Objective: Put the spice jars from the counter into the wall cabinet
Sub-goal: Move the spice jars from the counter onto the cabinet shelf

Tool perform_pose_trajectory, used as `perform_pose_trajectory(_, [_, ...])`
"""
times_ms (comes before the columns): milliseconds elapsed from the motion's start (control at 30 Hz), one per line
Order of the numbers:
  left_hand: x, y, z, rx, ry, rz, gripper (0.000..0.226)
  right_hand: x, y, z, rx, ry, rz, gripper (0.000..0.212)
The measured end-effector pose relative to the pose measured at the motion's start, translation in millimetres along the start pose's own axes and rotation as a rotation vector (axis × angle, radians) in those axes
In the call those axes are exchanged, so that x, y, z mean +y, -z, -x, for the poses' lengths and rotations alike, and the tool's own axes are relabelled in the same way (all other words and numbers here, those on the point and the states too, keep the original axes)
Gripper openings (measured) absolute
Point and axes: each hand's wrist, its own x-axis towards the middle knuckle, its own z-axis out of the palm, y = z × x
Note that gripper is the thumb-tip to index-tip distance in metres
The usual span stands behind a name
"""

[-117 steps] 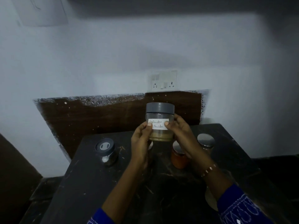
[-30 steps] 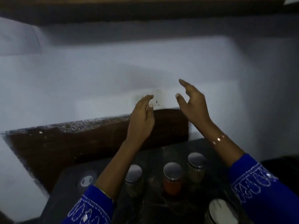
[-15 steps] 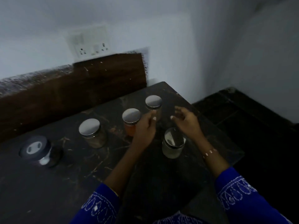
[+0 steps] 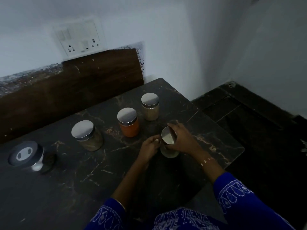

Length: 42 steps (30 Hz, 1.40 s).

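Several spice jars stand on the dark marble counter (image 4: 103,171). The nearest one, a small glass jar with a steel lid (image 4: 167,139), stands on the counter near its right edge. My right hand (image 4: 181,138) curls around it from the right and my left hand (image 4: 149,146) grips it from the left. Behind it are a jar of orange-red powder (image 4: 128,122), a jar of beige powder (image 4: 150,107) and a jar of brownish spice (image 4: 88,136), all with steel lids. A jar with a grey plastic lid (image 4: 27,156) stands far left. The wall cabinet is out of view.
A brown backsplash (image 4: 71,90) and a white socket plate (image 4: 79,40) are on the wall behind the counter. The counter ends at its right edge (image 4: 221,117), with dark floor (image 4: 259,127) beyond and below.
The coriander jar I held earlier is gone from my hands. My view dropped from the wall to the counter. Both hands came down and closed around the small steel-lidded jar.
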Motion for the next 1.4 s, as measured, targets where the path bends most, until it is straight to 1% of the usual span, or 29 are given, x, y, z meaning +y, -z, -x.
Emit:
perform_pose_trajectory(133, [16, 11, 10, 0.057, -0.093, 0.006, 0.027, -18, 24, -10, 0.002, 0.014, -0.09, 0.083])
perform_pose_trajectory(167, [21, 16, 13, 0.079, -0.119, 0.024, 0.026, -25, 31, -13, 0.005, 0.022, -0.161, 0.08])
perform_pose_trajectory(233, [32, 30, 21, 0.136, -0.159, 0.064, 0.023, -38, 46, -20, -0.012, 0.045, -0.379, 0.073])
perform_pose_trajectory(300, [42, 45, 28, 0.178, -0.176, 0.106, 0.027, -51, 59, -26, -0.084, 0.115, -0.607, 0.063])
perform_pose_trajectory(367, [52, 59, 35, 0.162, -0.138, 0.239, 0.035, -67, 69, -33, -0.157, 0.206, -0.814, 0.053])
perform_pose_trajectory(433, [61, 69, 41, 0.073, -0.089, 0.462, 0.043, -88, 77, -39, -0.225, 0.29, -0.963, 0.054])
perform_pose_trajectory(500, [75, 73, 52, -0.033, -0.11, 0.628, 0.047, -110, 82, -46, -0.273, 0.347, -1.053, 0.056])
perform_pose_trajectory(567, [88, 72, 63, -0.082, -0.173, 0.742, 0.051, -131, 84, -51, -0.261, 0.368, -1.095, 0.053])
perform_pose_trajectory(633, [99, 72, 70, -0.043, -0.274, 0.806, 0.062, -149, 83, -55, -0.193, 0.35, -1.124, 0.044])
perform_pose_trajectory(667, [103, 75, 70, 0.014, -0.34, 0.805, 0.066, -157, 81, -56, -0.146, 0.334, -1.115, 0.039])
perform_pose_trajectory(733, [111, 82, 71, 0.158, -0.458, 0.777, 0.061, -170, 78, -56, -0.096, 0.32, -1.038, 0.033])
perform_pose_trajectory(800, [118, 91, 74, 0.294, -0.571, 0.678, 0.05, -182, 71, -53, -0.164, 0.323, -0.96, 0.036])
perform_pose_trajectory(867, [125, 98, 80, 0.391, -0.67, 0.556, 0.041, -194, 65, -51, -0.234, 0.349, -0.93, 0.038])
perform_pose_trajectory(967, [139, 105, 92, 0.457, -0.788, 0.451, 0.039, -215, 74, -55, -0.268, 0.443, -0.926, 0.039])
perform_pose_trajectory(1067, [167, 113, 109, 0.486, -0.886, 0.37, 0.042, -243, 101, -61, -0.283, 0.59, -0.901, 0.03])
perform_pose_trajectory(1100, [180, 115, 115, 0.497, -0.925, 0.335, 0.041, -254, 112, -63, -0.269, 0.631, -0.879, 0.032])
perform_pose_trajectory(1200, [226, 120, 134, 0.562, -1.053, 0.202, 0.039, -287, 149, -68, -0.187, 0.736, -0.843, 0.051])
perform_pose_trajectory(1267, [258, 123, 148, 0.608, -1.136, 0.105, 0.039, -310, 176, -69, -0.129, 0.802, -0.841, 0.059])
perform_pose_trajectory(1333, [291, 124, 163, 0.642, -1.229, -0.004, 0.034, -332, 204, -72, -0.061, 0.86, -0.854, 0.062])
perform_pose_trajectory(1400, [325, 123, 176, 0.676, -1.307, -0.084, 0.032, -351, 231, -76, 0.004, 0.912, -0.901, 0.06])
